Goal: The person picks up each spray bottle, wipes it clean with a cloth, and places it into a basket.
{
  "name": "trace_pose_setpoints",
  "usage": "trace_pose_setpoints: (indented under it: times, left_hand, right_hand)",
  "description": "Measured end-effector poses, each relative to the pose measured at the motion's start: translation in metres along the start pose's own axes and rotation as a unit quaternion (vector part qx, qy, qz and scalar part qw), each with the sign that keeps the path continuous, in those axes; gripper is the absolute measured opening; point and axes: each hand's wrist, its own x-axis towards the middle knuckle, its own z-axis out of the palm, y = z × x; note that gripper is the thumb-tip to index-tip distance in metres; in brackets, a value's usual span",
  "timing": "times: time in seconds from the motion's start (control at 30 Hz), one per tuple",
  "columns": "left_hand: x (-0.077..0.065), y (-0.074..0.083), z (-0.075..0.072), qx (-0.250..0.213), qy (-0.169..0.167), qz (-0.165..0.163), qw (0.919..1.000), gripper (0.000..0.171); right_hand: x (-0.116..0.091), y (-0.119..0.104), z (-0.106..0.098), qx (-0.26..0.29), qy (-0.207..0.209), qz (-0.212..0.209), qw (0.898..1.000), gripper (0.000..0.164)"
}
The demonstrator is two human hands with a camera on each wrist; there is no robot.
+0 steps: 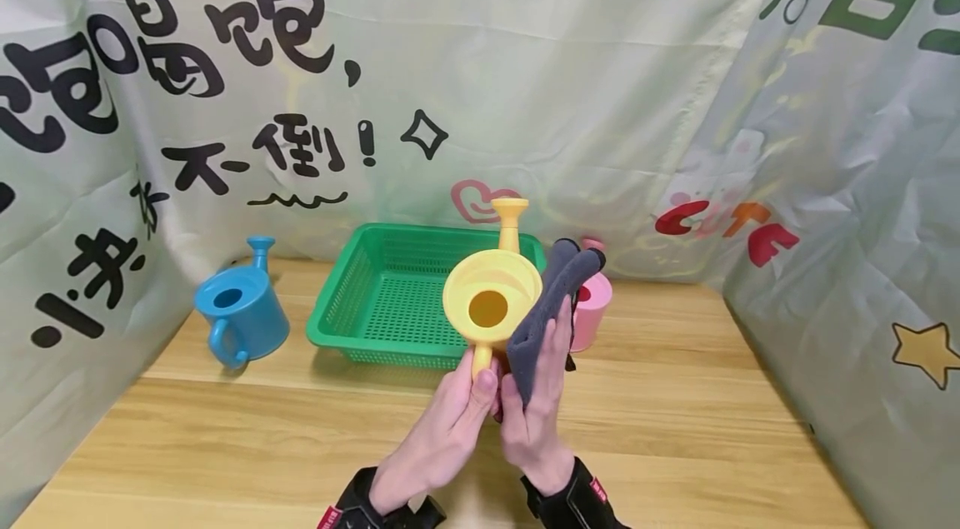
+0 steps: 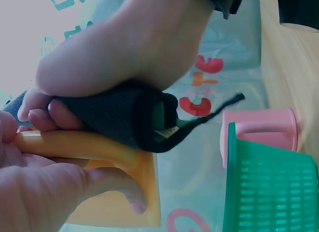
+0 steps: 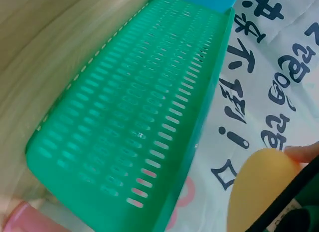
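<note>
In the head view, a yellow watering can (image 1: 459,286) is held up above the table, its opening toward me and its spout pointing away. My left hand (image 1: 450,421) grips its handle; in the left wrist view the thumb (image 2: 112,184) lies along the can. A folded dark grey cloth (image 1: 553,291) with black edging stands against the can's right side. My right hand (image 1: 534,421) holds this cloth to the can, fingers stretched up along its outer face and thumb on the near side. The can hides part of the cloth's contact with it.
A green perforated basket (image 1: 352,279) sits behind the hands. The blue watering can (image 1: 258,312) stands left of it, and a pink watering can (image 1: 596,308), partly hidden by the cloth, on the right. Printed fabric (image 1: 600,96) hangs around the wooden table (image 1: 675,412).
</note>
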Motion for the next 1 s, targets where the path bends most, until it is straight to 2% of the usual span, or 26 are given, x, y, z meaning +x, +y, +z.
trace_pose_setpoints:
  times: [0.1,0.23,0.3,0.43,0.47,0.53,0.6,0.67,0.77,0.83,0.9,1.0]
  left_hand:
    - [0.000,0.001,0.000,-0.012,-0.007,0.011,0.9998,0.014]
    - [0.001,0.003,0.001,-0.015,-0.017,0.050,0.9985,0.015]
    - [0.000,0.004,0.000,-0.008,-0.021,0.051,0.9984,0.015]
    - [0.000,0.005,-0.002,0.005,-0.036,0.036,0.9987,0.017]
    - [0.000,0.005,-0.003,0.009,-0.040,0.034,0.9986,0.017]
    - [0.001,0.004,-0.003,0.011,-0.044,0.030,0.9985,0.018]
    - [0.002,0.003,-0.003,0.009,-0.047,0.022,0.9986,0.018]
    - [0.002,0.001,-0.002,0.005,-0.048,0.014,0.9987,0.019]
    - [0.003,0.000,-0.002,-0.012,-0.052,0.002,0.9986,0.021]
    - [0.003,0.000,-0.002,-0.022,-0.050,-0.006,0.9985,0.021]
    - [0.002,0.000,-0.002,-0.032,-0.042,-0.013,0.9985,0.021]
    - [0.002,0.002,-0.003,-0.034,-0.026,-0.020,0.9989,0.020]
  right_hand:
    - [-0.002,0.003,0.000,0.021,-0.001,0.018,1.000,0.063]
    - [-0.001,0.005,-0.007,0.064,-0.011,0.080,0.995,0.062]
    - [0.000,0.006,-0.013,0.079,-0.022,0.136,0.987,0.055]
    - [0.008,0.007,-0.027,0.101,-0.053,0.241,0.964,0.044]
    - [0.012,0.007,-0.030,0.105,-0.060,0.258,0.958,0.043]
    - [0.017,0.007,-0.032,0.110,-0.068,0.265,0.955,0.045]
    - [0.021,0.005,-0.032,0.110,-0.070,0.253,0.959,0.049]
    - [0.022,0.003,-0.028,0.098,-0.064,0.220,0.968,0.054]
    - [0.019,0.000,-0.021,0.060,-0.044,0.145,0.987,0.056]
    - [0.016,-0.001,-0.015,0.022,-0.028,0.090,0.995,0.058]
    - [0.012,0.000,-0.009,-0.012,-0.014,0.035,0.999,0.059]
    - [0.008,0.001,-0.002,-0.051,-0.002,-0.029,0.998,0.060]
